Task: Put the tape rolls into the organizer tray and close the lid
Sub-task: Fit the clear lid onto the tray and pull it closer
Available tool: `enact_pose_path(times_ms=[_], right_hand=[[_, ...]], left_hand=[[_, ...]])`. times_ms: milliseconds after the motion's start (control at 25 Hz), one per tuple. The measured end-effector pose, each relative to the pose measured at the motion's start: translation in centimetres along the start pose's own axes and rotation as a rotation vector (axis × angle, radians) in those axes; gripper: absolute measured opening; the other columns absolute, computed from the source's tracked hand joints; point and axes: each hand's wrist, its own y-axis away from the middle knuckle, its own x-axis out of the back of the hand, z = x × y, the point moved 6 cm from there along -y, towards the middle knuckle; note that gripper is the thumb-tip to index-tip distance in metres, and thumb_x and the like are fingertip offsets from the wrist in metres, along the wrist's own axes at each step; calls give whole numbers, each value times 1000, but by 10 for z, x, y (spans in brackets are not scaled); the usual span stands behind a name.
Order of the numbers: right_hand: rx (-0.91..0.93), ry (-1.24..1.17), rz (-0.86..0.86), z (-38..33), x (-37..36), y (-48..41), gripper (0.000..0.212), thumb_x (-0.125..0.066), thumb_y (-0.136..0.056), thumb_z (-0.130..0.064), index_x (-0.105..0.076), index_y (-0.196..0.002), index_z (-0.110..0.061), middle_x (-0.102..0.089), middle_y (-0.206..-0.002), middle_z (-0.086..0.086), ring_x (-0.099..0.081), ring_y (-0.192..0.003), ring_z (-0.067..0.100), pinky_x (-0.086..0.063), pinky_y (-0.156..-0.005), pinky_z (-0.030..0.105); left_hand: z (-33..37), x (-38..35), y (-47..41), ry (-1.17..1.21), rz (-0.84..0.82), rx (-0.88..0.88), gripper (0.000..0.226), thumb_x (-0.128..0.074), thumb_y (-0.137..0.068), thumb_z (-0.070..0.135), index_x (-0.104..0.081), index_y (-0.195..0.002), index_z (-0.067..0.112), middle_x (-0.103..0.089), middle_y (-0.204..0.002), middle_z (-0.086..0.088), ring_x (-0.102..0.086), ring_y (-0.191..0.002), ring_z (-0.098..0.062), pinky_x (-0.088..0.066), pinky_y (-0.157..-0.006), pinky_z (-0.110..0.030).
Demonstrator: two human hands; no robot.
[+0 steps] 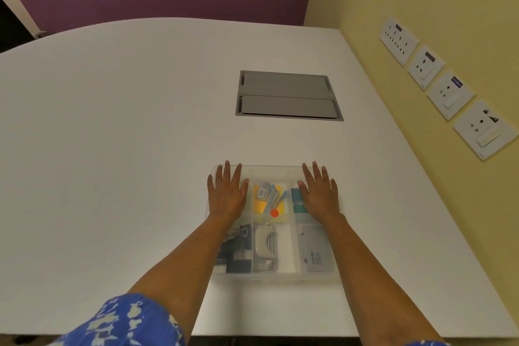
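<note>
A clear plastic organizer tray [273, 275] lies on the white table in front of me, with its translucent lid [271, 171] lying flat over it. My left hand [226, 191] rests palm down on the lid's far left part, fingers spread. Flat on the far right part lies my right hand [320, 194], fingers also apart. Through the lid I see yellow notes, staples, an orange dot, binder clips, a hole punch, a grey box and something teal [296, 201] by my right thumb. No tape roll shows clearly; the compartments under my hands are hidden.
A grey recessed cable hatch [288, 95] sits in the table beyond the tray. The yellow wall to the right carries several white socket plates [449, 93]. The table's near edge [266, 336] runs just below the tray.
</note>
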Motion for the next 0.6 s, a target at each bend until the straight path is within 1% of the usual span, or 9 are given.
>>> enact_pose_path(times_ms=[120, 320, 440, 600], right_hand=[[-3, 30, 49, 0, -4, -2, 53, -23, -102, -44, -7, -152, -31, -6, -163, 1, -4, -151, 25, -9, -122, 45], [-21, 4, 115, 0, -3, -2, 51, -28, -102, -44, -18, -150, -33, -16, -162, 0, -10, -151, 23, -12, -122, 43], [-33, -35, 128, -2, -1, -2, 50, -31, -101, -43, -22, -149, -33, -20, -161, -1, -11, -151, 22, -12, -122, 43], [-26, 17, 110, -3, 0, -1, 51, -26, -102, -44, -15, -151, -32, -14, -162, 0, -8, -151, 23, -9, -123, 42]], left_hand=[[0, -4, -3, -14, 23, 13, 55, -22, -100, 48, -7, -151, 31, 0, -162, -2, 2, -150, -24, 5, -120, -46], [-1, -6, -3, -18, 74, 17, 56, -24, -99, 50, -10, -151, 33, -3, -162, -1, 0, -150, -23, 6, -120, -45], [-1, -6, -4, -42, 67, 22, 57, -23, -99, 51, -8, -151, 33, -2, -162, 0, 1, -150, -23, 7, -120, -44], [0, -6, -3, -80, 56, 23, 57, -20, -99, 50, -2, -151, 33, 2, -163, 0, 4, -150, -22, 8, -120, -44]])
